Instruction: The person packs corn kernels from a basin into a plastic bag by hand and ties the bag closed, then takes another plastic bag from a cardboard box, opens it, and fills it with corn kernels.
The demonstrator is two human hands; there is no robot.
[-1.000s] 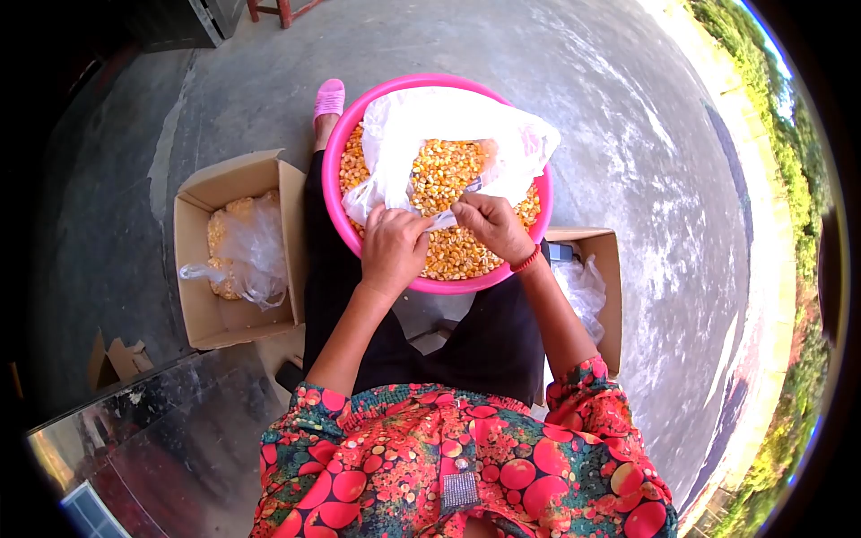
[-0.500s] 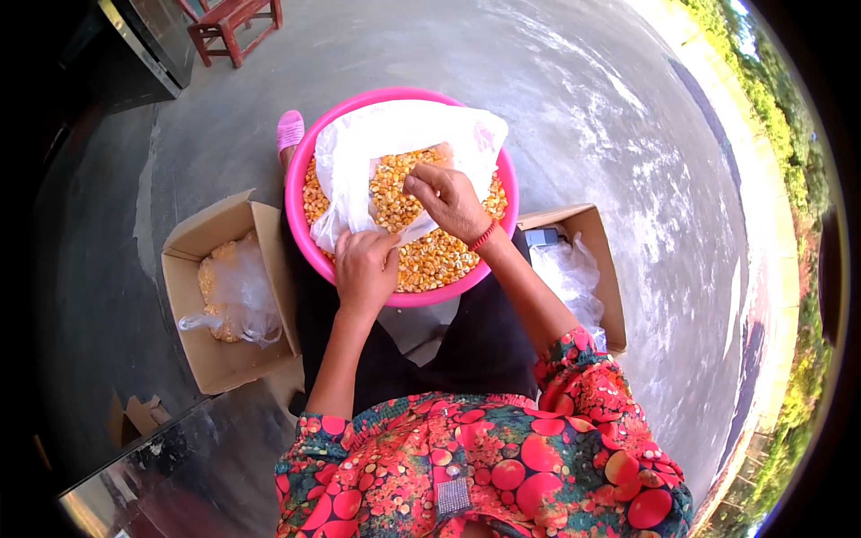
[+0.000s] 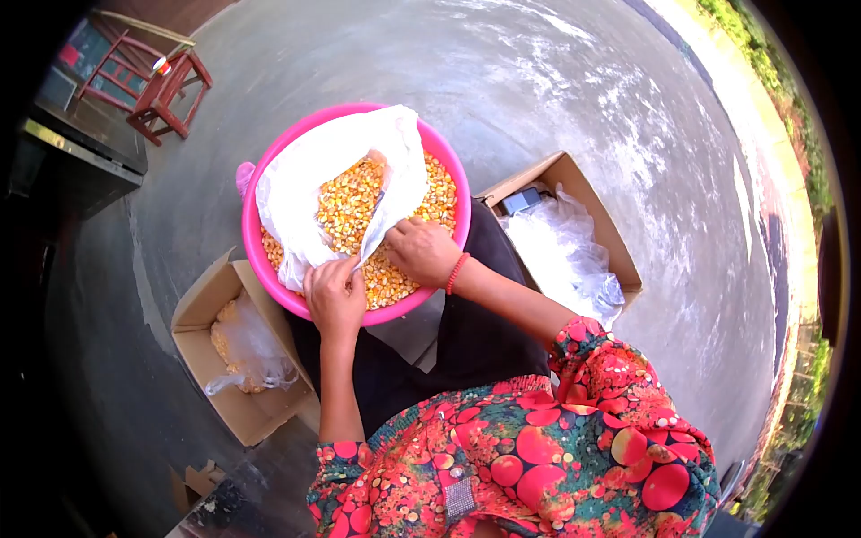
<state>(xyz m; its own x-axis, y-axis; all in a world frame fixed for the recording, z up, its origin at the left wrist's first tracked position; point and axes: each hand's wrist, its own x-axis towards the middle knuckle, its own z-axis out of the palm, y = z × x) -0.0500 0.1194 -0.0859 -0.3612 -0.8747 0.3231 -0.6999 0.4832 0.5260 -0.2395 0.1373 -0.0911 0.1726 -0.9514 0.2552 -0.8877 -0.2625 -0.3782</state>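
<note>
A pink basin (image 3: 456, 193) rests over my lap with loose corn kernels (image 3: 387, 285) in it. On them lies a white plastic bag (image 3: 305, 184), its mouth open over more kernels (image 3: 348, 204). My left hand (image 3: 335, 294) pinches the bag's near edge at the basin's front. Closed at the right side of the bag, my right hand (image 3: 421, 251) has its fingertips at the bag's edge, just above the kernels. A red beaded bracelet (image 3: 458, 273) is round my right wrist.
At the left stands a cardboard box (image 3: 208, 359) with a clear bag of kernels (image 3: 247, 345). The right cardboard box (image 3: 596, 211) holds clear plastic bags (image 3: 560, 247) and a dark device (image 3: 520, 200). A red wooden chair (image 3: 161, 99) stands at the upper left, beyond grey floor (image 3: 359, 54).
The view has turned, so basin and boxes appear shifted and the whole chair shows. My right hand has come down from above the bag to its right edge. My left hand remains on the near edge.
</note>
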